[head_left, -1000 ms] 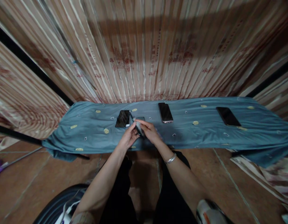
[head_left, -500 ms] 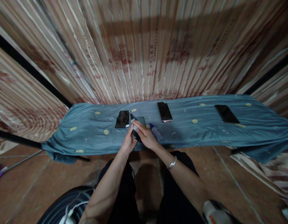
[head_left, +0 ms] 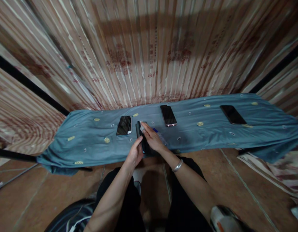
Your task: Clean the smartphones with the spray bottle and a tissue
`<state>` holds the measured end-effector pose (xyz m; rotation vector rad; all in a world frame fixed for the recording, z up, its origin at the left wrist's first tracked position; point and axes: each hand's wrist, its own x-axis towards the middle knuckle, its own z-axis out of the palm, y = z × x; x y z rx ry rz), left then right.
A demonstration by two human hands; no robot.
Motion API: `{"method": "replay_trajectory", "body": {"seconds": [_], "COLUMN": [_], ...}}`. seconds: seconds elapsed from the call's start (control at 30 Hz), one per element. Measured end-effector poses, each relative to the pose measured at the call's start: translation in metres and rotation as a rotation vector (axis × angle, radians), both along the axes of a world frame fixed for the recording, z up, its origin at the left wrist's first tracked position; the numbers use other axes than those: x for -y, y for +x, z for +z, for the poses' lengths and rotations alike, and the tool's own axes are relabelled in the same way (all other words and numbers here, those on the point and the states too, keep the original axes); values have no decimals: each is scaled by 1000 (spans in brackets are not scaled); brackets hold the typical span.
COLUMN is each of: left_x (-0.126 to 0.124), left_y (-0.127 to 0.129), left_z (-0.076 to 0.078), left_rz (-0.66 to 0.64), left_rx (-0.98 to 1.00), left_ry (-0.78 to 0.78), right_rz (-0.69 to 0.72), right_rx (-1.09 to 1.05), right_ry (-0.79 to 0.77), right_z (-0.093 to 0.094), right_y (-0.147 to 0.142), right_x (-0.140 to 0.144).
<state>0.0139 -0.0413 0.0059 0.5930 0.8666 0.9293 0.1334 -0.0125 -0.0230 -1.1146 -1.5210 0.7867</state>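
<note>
so the left hand (head_left: 134,154) is now gripping the dark phone (head_left: 142,140) tipped up on edge instead of flat, while the right hand (head_left: 152,139) is pinching a small white wipe (head_left: 142,126) at its 12 o'clock end, looks like mid-cleaning.

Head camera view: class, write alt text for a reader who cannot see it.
Both hands, left hand and right hand, hold a dark phone on edge over a blue cloth. Three more phones lie flat on it: one left, one centre, one far right.
</note>
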Motion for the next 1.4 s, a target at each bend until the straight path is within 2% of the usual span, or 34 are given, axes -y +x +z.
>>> {"method": "replay_trajectory", "body": {"seconds": [0.27, 0.57, 0.73, 0.9, 1.07, 1.4], "left_x": [-4, -6, -5, 3, 5, -2], "left_y": [-1, 5, 11, 17, 22, 26], "left_z": [5, 8, 4, 5, 8, 10], "left_rz": [74, 41, 11, -46, -92, -5], "left_rx": [-18, -2, 16, -34, 16, 77], "left_ry": [0, 47, 81, 97, 106, 54], "right_rz": [-18, 52, 37, -39, -55, -79], "right_rx": [-34, -3, 16, -2, 6, 16], "right_ry": [-5, 97, 83, 5, 16, 0], "right_z": [-7, 11, 16, 10, 2, -5], "right_y": [-5, 0, 12, 26, 34, 30], "right_x": [-3, 22, 30, 26, 19, 20]}}
